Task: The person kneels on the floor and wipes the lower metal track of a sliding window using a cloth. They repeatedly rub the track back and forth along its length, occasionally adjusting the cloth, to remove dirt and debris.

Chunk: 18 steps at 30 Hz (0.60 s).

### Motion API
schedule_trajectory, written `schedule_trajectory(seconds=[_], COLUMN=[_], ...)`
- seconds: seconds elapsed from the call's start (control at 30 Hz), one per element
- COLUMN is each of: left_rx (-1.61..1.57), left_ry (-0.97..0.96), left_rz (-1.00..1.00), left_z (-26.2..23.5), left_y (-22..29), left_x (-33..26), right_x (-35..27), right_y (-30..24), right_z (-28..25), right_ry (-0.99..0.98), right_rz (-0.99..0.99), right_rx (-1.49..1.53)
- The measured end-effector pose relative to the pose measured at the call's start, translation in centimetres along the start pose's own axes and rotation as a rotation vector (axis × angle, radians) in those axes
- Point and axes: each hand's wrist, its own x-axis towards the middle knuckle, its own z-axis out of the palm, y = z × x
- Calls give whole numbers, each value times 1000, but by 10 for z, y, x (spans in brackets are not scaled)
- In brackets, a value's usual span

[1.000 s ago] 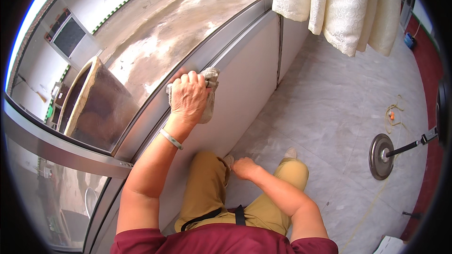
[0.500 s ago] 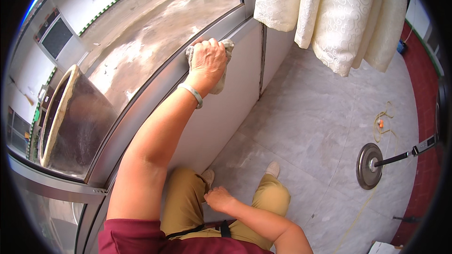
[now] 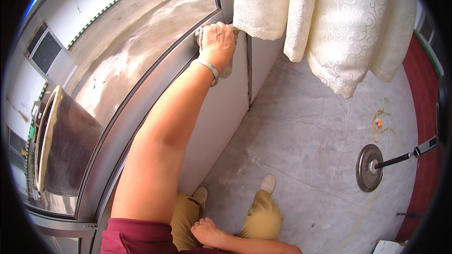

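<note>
My left hand (image 3: 219,42), with a pale bangle (image 3: 210,69) at the wrist, is closed around a greyish cloth (image 3: 227,69). It presses the cloth onto the metal frame (image 3: 175,69) below the window glass, close to the upright post. Parts of the cloth stick out on both sides of the fingers; the rest is hidden under the palm. Low in the view, my right hand (image 3: 207,232) rests by my left thigh on the tan trousers (image 3: 185,216). Its fingers are curled in, and nothing shows in them.
Cream patterned curtains (image 3: 348,28) hang just right of my left hand. On the grey floor (image 3: 301,160) stand a round metal stand base (image 3: 369,168) with a black pole and a loose yellow cord (image 3: 375,134). Beyond the glass (image 3: 141,33) is a large dark pot (image 3: 70,146).
My left hand has slid the cloth a little farther up along the frame, nearer the curtain. My view has shifted with it. The right hand stays by my thigh.
</note>
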Motion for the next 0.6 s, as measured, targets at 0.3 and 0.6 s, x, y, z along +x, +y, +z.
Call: schedule_trajectory(seconds=[0.3,0.6], left_rx=[-28,-49], left_ry=[-37,56], left_rz=[-29,-51], left_z=[23,28], left_y=[26,23], left_x=[59,43], right_x=[-3,10], right_y=[20,57], right_z=[-3,-19], right_ry=[191,-101], right_rz=[122,438], right_rx=[-59,-76])
